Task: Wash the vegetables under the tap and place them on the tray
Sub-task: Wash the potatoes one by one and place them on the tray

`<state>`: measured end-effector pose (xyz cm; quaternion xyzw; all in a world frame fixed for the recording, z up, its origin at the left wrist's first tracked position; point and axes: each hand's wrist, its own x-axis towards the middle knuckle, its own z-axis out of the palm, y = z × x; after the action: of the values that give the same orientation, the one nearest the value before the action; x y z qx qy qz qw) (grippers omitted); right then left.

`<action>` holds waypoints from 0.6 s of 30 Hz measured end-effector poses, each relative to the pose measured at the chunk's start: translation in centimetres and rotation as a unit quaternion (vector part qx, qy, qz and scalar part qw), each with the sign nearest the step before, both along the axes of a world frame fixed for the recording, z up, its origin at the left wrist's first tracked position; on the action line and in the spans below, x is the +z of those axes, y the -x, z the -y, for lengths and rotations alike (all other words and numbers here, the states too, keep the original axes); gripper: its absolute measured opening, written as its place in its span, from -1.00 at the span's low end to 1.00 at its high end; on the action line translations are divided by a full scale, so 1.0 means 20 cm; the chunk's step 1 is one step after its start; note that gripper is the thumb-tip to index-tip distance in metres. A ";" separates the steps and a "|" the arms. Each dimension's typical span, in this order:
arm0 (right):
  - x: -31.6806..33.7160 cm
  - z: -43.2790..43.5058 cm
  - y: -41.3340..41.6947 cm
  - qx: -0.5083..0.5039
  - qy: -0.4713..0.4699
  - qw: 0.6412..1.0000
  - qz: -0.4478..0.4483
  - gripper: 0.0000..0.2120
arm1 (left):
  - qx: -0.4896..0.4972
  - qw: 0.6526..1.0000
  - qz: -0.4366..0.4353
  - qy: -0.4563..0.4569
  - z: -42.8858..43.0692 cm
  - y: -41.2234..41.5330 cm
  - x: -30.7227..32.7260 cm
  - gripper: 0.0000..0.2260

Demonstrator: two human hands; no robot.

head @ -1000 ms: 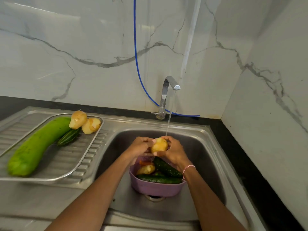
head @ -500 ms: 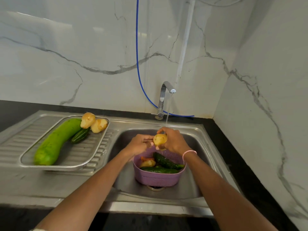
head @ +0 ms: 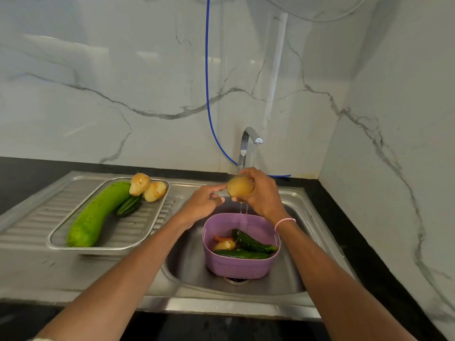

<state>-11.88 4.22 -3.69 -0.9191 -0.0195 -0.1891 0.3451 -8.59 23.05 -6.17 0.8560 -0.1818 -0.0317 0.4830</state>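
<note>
Right grip (head: 263, 196) clasps potato (head: 240, 187) under tap (head: 248, 139) stream; left grip (head: 204, 203) holds nothing, forefinger touching potato; wet, hard, rounded, likely slippery; best cupped around middle

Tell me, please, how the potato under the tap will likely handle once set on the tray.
Probably slippery: water runs off the potato as the right hand grips it. It looks rounded, so it may roll on the tray unless nestled against the two potatoes there. Likely firm: the fingers leave no dent.

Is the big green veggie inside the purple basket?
No, the green gourd lies on the metal tray, outside the purple basket.
</note>
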 end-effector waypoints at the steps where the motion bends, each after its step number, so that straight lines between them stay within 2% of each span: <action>1: 0.00 -0.01 0.01 -0.008 -0.018 1.000 0.000 -0.20 | 0.001 1.000 0.002 0.001 0.00 0.00 0.01 -0.59; 4: -0.02 -0.03 0.02 -0.014 -0.074 0.997 -0.010 0.00 | -0.002 1.000 -0.003 -0.005 -0.01 0.00 0.01 -0.59; 5: -0.04 -0.03 0.02 -0.012 -0.080 0.997 -0.014 0.00 | -0.006 1.000 -0.004 -0.009 -0.02 0.00 0.00 -0.60; 9: -0.11 -0.02 0.03 -0.036 -0.023 0.999 -0.026 -0.37 | -0.019 0.999 0.005 -0.038 -0.06 -0.02 -0.03 -0.64; 11: -0.13 -0.02 0.03 -0.053 -0.026 0.997 -0.039 -0.41 | -0.013 0.999 0.011 -0.046 -0.09 -0.02 -0.04 -0.65; 15: -0.16 -0.04 0.01 -0.073 -0.105 0.989 -0.072 -0.36 | 0.011 0.999 0.035 -0.031 -0.18 -0.03 -0.03 -0.68; 18: -0.15 -0.09 -0.03 -0.077 -0.142 0.985 -0.066 -0.46 | 0.034 0.998 0.053 -0.019 -0.27 -0.05 0.00 -0.69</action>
<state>-11.20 6.02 -6.63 -0.8700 0.1012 -0.1550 0.4570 -7.69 28.46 -6.26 0.8712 -0.1775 0.0267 0.4570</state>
